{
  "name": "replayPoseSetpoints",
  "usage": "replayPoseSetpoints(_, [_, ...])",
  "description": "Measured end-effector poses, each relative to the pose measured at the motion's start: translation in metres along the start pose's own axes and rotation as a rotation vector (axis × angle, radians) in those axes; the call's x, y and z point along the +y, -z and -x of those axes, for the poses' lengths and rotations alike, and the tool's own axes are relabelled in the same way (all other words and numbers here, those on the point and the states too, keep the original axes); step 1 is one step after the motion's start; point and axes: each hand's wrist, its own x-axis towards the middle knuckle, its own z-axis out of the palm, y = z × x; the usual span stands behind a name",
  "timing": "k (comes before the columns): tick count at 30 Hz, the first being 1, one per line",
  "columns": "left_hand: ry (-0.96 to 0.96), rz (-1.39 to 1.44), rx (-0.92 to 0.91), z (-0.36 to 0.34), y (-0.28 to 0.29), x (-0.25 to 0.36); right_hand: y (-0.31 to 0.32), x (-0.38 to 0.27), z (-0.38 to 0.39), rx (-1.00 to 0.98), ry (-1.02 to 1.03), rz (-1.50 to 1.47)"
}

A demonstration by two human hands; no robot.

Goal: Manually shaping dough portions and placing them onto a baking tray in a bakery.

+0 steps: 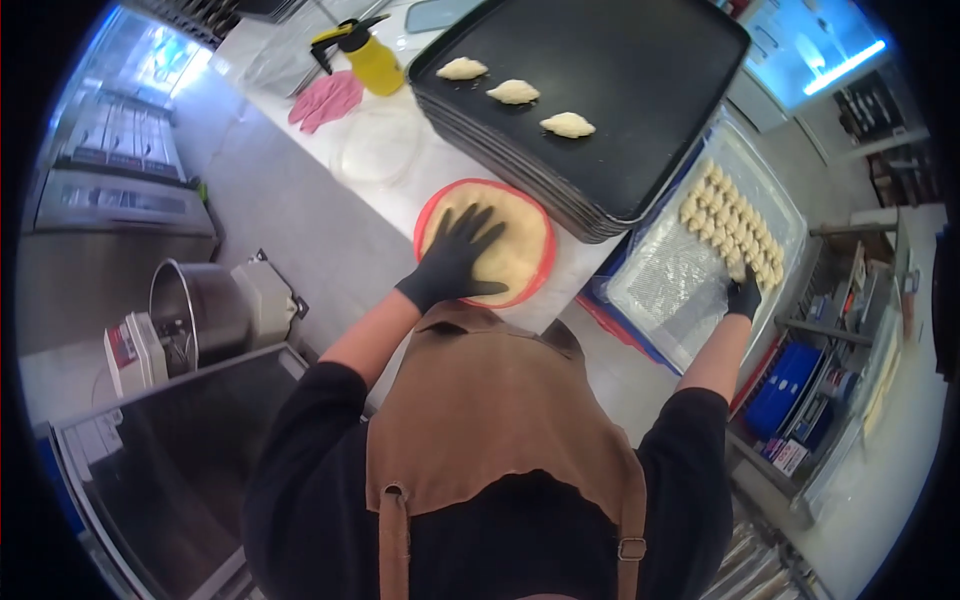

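Note:
My left hand point(460, 258), in a black glove, lies spread flat on a pale yellow, dough-like mass point(515, 250). That mass fills a round red bowl point(549, 255) at the near edge of the table. Off to the right, my black-gloved right hand point(743, 298) reaches into a clear plastic-lined tray point(655, 290). Its fingers are closed at a small shaped dough piece point(737, 270) at the near end of several rows of dough pieces point(727, 215); the fingertips are partly hidden. Ahead, a dark baking tray point(600, 60) bears three spindle-shaped dough pieces point(513, 92), set apart in a slanting line.
The dark tray tops a stack of trays point(520, 160). Left of it are a yellow spray bottle point(375, 65), a pink cloth point(325, 100) and a round translucent lid point(375, 148). A mixer bowl point(205, 310) stands at left; a shelf with a blue box point(785, 390) is at right.

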Motion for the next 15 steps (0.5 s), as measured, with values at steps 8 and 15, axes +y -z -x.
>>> replayPoseSetpoints(8, [-0.262, 0.063, -0.122, -0.051, -0.030, -0.046, 0.007, 0.009, 0.127, -0.241, -0.231, -0.171])
replayPoseSetpoints(15, [-0.193, 0.565, 0.006, -0.021, -0.009, -0.046, -0.158, 0.048, 0.367, -0.691, -0.460, 0.307])
